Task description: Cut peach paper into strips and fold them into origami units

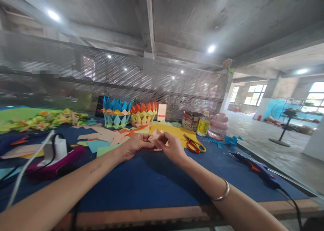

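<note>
My left hand (pixel 135 145) and my right hand (pixel 172 147) meet over the blue table (pixel 141 183), both pinching a small folded peach paper piece (pixel 155 136) between their fingertips. The piece is held just above the table surface. A bangle sits on my right wrist. Loose paper pieces (pixel 106 136) in peach, orange and light blue lie just beyond my left hand. Red and yellow scissors (pixel 194 145) lie to the right of my right hand on a yellow sheet (pixel 174 130).
Two folded paper baskets (pixel 116 116) (pixel 143 114) stand at the back. A glue gun (pixel 255 167) lies at the right, a purple device with cables (pixel 54 160) at the left. A woven basket (pixel 190 120), bottle (pixel 203 124) and pink jar (pixel 218 126) stand at the back right.
</note>
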The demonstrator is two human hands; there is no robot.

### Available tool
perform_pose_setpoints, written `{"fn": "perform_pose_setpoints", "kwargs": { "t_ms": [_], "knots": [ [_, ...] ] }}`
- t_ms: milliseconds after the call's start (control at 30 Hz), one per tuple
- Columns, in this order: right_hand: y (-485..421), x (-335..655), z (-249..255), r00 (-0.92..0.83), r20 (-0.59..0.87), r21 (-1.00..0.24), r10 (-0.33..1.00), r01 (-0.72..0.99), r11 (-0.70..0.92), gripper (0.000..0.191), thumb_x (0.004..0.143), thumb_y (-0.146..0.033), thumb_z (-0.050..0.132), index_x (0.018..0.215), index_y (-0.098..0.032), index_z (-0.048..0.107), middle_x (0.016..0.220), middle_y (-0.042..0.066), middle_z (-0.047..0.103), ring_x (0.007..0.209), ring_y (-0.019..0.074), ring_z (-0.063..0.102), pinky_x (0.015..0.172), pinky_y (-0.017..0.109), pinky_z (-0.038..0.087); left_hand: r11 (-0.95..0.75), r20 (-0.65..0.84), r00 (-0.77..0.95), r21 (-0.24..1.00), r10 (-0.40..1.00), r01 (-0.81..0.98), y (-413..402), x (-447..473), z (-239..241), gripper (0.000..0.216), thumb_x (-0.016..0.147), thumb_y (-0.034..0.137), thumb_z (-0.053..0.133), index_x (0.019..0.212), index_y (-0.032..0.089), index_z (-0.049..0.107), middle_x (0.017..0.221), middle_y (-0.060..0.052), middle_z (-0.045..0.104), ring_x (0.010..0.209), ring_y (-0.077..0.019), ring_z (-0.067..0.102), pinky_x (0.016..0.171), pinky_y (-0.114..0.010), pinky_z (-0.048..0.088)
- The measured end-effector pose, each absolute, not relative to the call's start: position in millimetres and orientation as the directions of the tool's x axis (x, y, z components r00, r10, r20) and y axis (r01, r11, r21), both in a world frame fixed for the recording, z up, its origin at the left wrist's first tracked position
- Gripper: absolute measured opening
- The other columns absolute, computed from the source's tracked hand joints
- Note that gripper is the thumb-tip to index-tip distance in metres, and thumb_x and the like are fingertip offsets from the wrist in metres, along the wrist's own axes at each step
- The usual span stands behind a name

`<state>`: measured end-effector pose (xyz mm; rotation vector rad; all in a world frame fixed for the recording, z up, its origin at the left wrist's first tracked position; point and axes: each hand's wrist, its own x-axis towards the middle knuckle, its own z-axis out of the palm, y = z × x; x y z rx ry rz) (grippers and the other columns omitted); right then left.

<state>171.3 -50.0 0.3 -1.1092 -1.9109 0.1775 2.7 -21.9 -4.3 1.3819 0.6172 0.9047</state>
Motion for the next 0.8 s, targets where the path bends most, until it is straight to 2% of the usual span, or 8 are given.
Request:
{"fn": "perform_pose_setpoints", "kwargs": {
  "t_ms": [300, 567, 800],
  "knots": [
    [-49.4, 172.8, 1.6, -0.217, 0.68, -0.471, 0.701, 0.603, 0.644, 0.011, 0.078, -0.03, 0.055, 0.072, -0.02, 0.056, 0.066, 0.0, 0.06, 0.062, 0.0131, 0.053, 0.06, 0.025, 0.04, 0.001, 0.056, 0.537, 0.995, 0.842, -0.104, -17.0, -0.4, -5.0, 0.025, 0.065, 0.03, 0.071, 0.084, 0.013, 0.07, 0.088, -0.012, 0.072, 0.087, -0.0225, 0.066, 0.081, -0.032, 0.05],
    [-47.9, 175.1, 1.9, -0.279, 0.73, -0.37, 0.624, 0.606, 0.704, 0.013, 0.081, -0.031, 0.053, 0.081, -0.022, 0.062, 0.072, 0.002, 0.06, 0.067, 0.0142, 0.054, 0.064, 0.027, 0.041, 0.065, 0.027, 0.536, 0.986, 0.844, -0.151, -17.7, -1.9, -1.6, 0.022, 0.069, 0.026, 0.069, 0.086, 0.012, 0.069, 0.086, -0.011, 0.073, 0.084, -0.0216, 0.067, 0.079, -0.03, 0.05],
    [-49.8, 174.7, 1.6, -0.285, 0.755, -0.354, 0.59, 0.58, 0.734, 0.018, 0.083, -0.026, 0.052, 0.091, -0.024, 0.068, 0.081, 0.003, 0.061, 0.071, 0.0137, 0.057, 0.068, 0.026, 0.044, 0.078, 0.036, 0.549, 0.98, 0.835, -0.182, -18.4, -2.7, 0.8, 0.019, 0.074, 0.024, 0.064, 0.087, 0.011, 0.069, 0.088, -0.012, 0.072, 0.084, -0.0207, 0.067, 0.08, -0.029, 0.05]
  ]
}}
